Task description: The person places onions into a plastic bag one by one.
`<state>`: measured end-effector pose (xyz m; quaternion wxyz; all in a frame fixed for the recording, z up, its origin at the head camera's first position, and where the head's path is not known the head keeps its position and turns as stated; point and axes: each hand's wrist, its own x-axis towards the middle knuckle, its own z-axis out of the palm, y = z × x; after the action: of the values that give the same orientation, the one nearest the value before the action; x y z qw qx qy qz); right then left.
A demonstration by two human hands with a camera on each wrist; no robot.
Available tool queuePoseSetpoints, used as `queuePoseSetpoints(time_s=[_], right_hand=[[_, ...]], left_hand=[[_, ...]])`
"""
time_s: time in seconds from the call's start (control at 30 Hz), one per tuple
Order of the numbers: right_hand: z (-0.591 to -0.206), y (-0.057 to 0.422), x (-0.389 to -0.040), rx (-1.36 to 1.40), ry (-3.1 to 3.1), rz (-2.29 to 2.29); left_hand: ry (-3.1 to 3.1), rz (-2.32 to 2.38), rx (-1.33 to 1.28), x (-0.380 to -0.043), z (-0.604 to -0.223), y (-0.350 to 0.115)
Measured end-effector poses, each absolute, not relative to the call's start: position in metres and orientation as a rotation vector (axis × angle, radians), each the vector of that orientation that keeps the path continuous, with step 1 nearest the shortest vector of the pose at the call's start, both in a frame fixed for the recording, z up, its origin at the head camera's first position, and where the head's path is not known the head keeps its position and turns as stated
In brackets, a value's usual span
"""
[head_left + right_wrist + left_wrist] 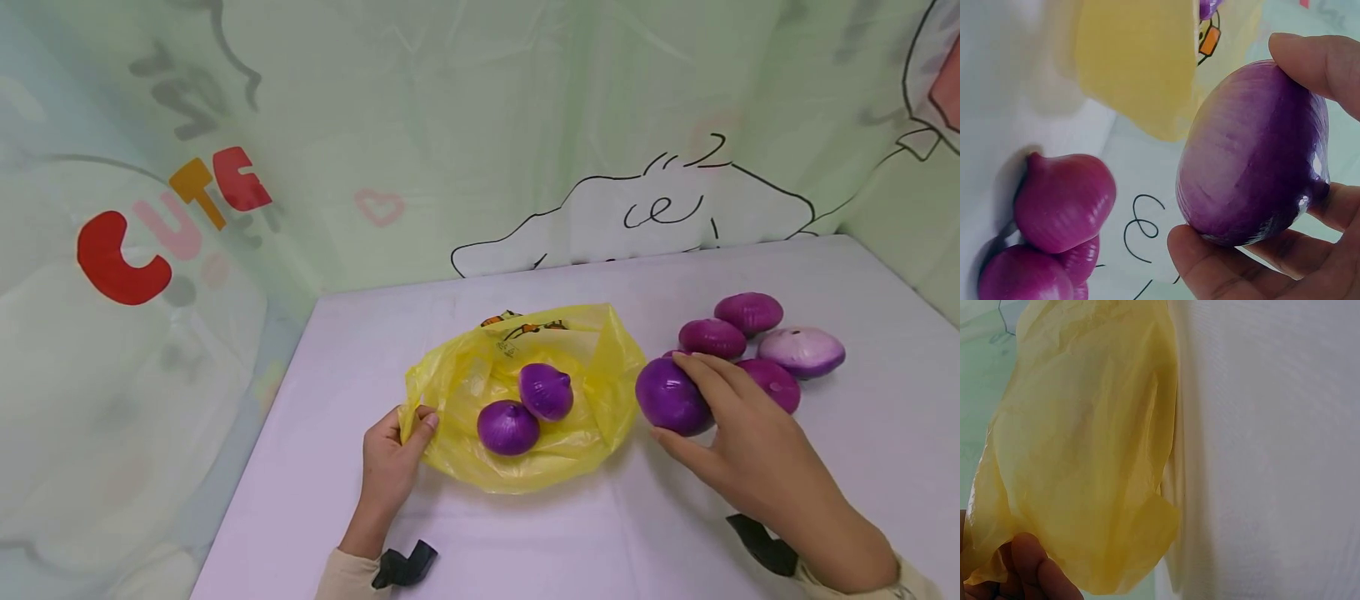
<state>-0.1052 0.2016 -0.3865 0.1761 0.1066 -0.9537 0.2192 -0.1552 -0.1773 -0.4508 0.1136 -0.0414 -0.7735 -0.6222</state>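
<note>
A yellow plastic bag (450,375) lies on the table with its mouth spread wide, and two purple onions (508,428) sit inside. My left hand (393,454) pinches the bag's left rim between thumb and fingers; the left wrist view shows this grip low at the corner, beside the bag's side (1085,437). To the right of the bag, my right hand (765,450) holds a purple onion (673,398) close to the bag's right rim. In the right wrist view the thumb and fingertips clasp this onion (1247,156) from opposite sides.
Behind and beside my right hand lies a group of several onions (712,339), one of them a paler onion (801,350) with a whitish top. The white-covered table (300,500) meets a printed curtain (420,150) at the back and left.
</note>
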Motion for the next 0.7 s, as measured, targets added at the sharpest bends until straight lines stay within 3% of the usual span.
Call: queuePoseSetpoints(time_s=[0.7], right_hand=[[-0.367, 0.172, -0.117, 0.424, -2.615, 0.633]], left_hand=[[-2.281, -1.839, -0.131, -0.153, -0.449, -0.177]])
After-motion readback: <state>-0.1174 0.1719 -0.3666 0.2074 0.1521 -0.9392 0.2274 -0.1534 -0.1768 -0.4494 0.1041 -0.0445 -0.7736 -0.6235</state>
